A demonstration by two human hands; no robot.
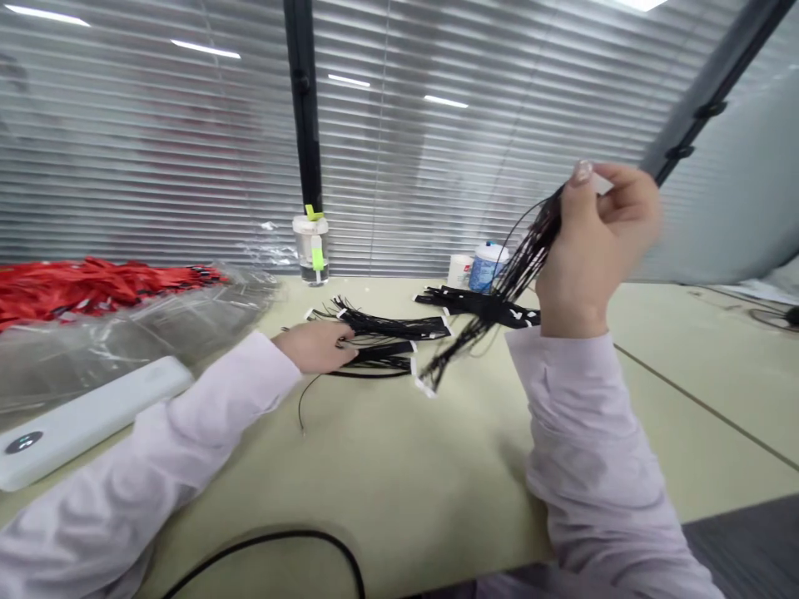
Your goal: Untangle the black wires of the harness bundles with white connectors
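Observation:
My right hand is raised above the table, shut on a bundle of thin black wires whose ends fan down to a white-taped end. My left hand lies on the table, its fingers over flat black wire bundles with white tape at their ends. Whether those fingers grip anything is hidden. Another taped bundle lies farther back, under the hanging wires. A single loose black wire curves away from under my left hand.
A red bundle in clear plastic wrap lies at the left, beside a white power bank. A taped cup and a blue-labelled bottle stand by the window blinds. A black cable crosses the near table edge.

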